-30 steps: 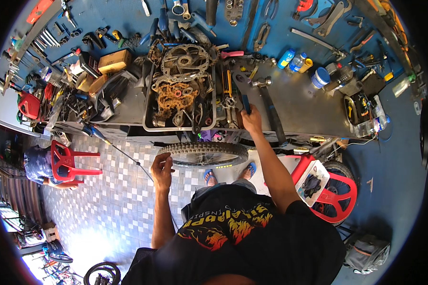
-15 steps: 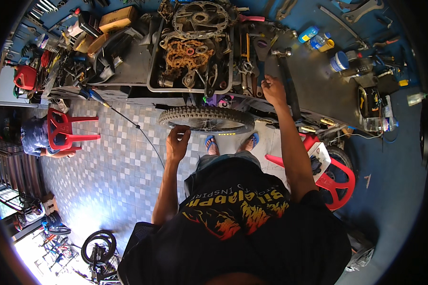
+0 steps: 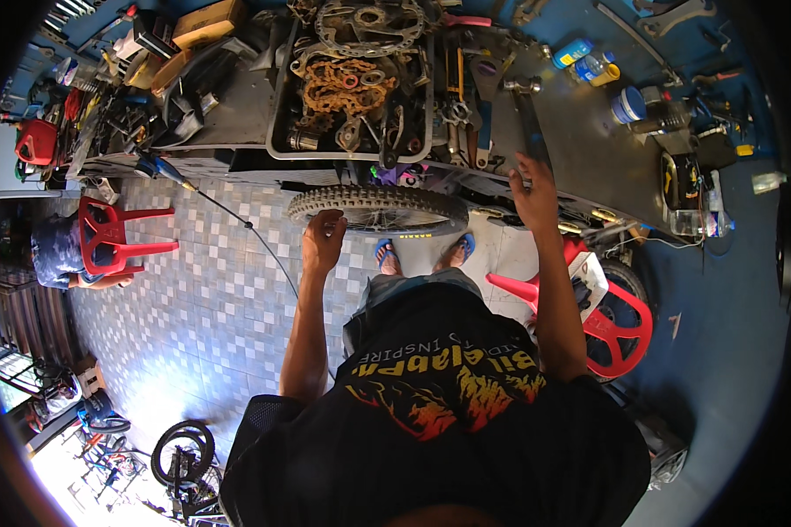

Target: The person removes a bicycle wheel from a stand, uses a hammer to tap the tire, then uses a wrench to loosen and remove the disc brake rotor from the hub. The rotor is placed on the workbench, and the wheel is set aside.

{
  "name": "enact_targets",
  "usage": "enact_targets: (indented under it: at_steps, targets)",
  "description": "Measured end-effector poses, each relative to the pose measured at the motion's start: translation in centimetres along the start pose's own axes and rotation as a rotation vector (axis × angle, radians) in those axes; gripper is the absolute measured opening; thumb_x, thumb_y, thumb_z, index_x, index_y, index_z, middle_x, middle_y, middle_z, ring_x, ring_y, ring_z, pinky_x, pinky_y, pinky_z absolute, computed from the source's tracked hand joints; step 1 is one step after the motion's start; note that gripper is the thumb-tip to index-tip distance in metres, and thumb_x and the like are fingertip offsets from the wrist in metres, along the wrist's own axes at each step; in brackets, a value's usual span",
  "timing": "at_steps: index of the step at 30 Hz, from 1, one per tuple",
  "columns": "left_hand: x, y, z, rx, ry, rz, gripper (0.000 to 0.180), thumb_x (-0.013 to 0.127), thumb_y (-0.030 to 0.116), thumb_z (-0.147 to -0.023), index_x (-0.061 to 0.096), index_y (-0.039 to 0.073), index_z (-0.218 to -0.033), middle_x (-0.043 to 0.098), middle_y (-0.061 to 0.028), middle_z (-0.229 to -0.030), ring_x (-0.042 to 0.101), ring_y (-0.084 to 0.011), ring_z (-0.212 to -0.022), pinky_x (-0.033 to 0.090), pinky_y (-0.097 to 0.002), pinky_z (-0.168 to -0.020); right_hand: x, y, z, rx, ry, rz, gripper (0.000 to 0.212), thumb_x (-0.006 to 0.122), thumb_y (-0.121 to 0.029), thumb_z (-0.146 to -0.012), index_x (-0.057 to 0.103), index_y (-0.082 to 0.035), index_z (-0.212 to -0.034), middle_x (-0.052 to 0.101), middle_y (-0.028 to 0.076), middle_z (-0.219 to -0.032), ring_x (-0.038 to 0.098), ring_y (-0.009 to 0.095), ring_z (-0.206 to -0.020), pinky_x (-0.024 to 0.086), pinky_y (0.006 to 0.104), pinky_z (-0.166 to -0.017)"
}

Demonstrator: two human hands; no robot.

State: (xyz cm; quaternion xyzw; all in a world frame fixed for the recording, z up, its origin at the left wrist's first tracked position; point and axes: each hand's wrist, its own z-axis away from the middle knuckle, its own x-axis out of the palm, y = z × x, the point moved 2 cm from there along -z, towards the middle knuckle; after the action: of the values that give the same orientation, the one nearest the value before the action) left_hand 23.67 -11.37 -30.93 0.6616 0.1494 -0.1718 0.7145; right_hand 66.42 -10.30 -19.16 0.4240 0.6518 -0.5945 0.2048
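Note:
My left hand point(image 3: 323, 241) hovers beside the left end of a knobbly bicycle tyre point(image 3: 360, 200), its fingers curled toward the thumb; anything small between them is too hard to make out. The wheel stands upright against the bench front, just ahead of my feet. At the bench edge my right hand point(image 3: 536, 195) is over the lower end of a hammer point(image 3: 527, 119), thumb and forefinger apart, gripping nothing visible. Several wrenches point(image 3: 484, 132) lie left of the hammer. Further left, a metal tray point(image 3: 272, 123) holds a rusty chain point(image 3: 338, 88), a chainring point(image 3: 369, 26) and other greasy parts.
Bottles point(image 3: 573, 53) and a blue-lidded tub point(image 3: 628, 105) stand on the right of the bench. A red plastic chair point(image 3: 620, 342) is close on my right. At the left, a person sits by another red chair point(image 3: 101, 235). A cable point(image 3: 250, 227) hangs off the bench.
My right hand has moved right, from the wrench ends to the hammer handle. The left hand has risen slightly toward the tyre. The whole view has shifted a little.

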Motion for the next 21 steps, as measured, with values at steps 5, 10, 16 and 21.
enact_targets:
  at_steps: [5,10,16,21]
  targets:
    - [2.2,0.2,-2.7,0.021,-0.137,-0.332,0.033,0.071,0.022,-0.091,0.067,0.006,-0.12,0.068,-0.0186,-0.118,0.069,-0.0347,-0.101,0.056,-0.0444,-0.087,-1.9,-0.4,2.5,0.034,-0.01,0.025,0.034,0.067,-0.015,-0.093,0.065,-0.005,-0.125,0.065,0.019,-0.108,0.065,0.035,-0.102,0.051,0.0444,-0.09]
    - [7.4,-1.3,-5.4,0.112,-0.383,-0.592,0.055,0.074,0.02,-0.085,0.056,0.01,-0.136,0.059,-0.0201,-0.135,0.056,-0.04,-0.126,0.05,-0.0475,-0.103,-3.6,-1.5,5.1,-0.024,-0.014,0.113,0.036,0.066,-0.012,-0.094,0.063,-0.003,-0.129,0.066,0.018,-0.108,0.065,0.031,-0.097,0.051,0.0413,-0.089]
    - [11.8,-4.2,-6.0,0.279,-0.424,-0.864,0.072,0.074,0.015,-0.08,0.045,0.009,-0.146,0.04,-0.0192,-0.154,0.04,-0.039,-0.142,0.034,-0.054,-0.116,-6.9,-1.8,8.4,0.037,-0.039,0.133,0.037,0.066,-0.009,-0.093,0.063,-0.004,-0.13,0.066,0.018,-0.108,0.065,0.032,-0.096,0.052,0.042,-0.085]
    - [13.1,-4.4,-6.4,0.074,-0.485,-0.968,0.063,0.066,0.01,-0.086,0.044,0.013,-0.145,0.045,-0.0166,-0.147,0.041,-0.0378,-0.139,0.034,-0.0537,-0.115,-10.5,0.2,10.9,0.196,-0.088,0.098,0.039,0.065,-0.008,-0.093,0.062,-0.004,-0.132,0.065,0.015,-0.108,0.065,0.029,-0.091,0.053,0.0408,-0.081]
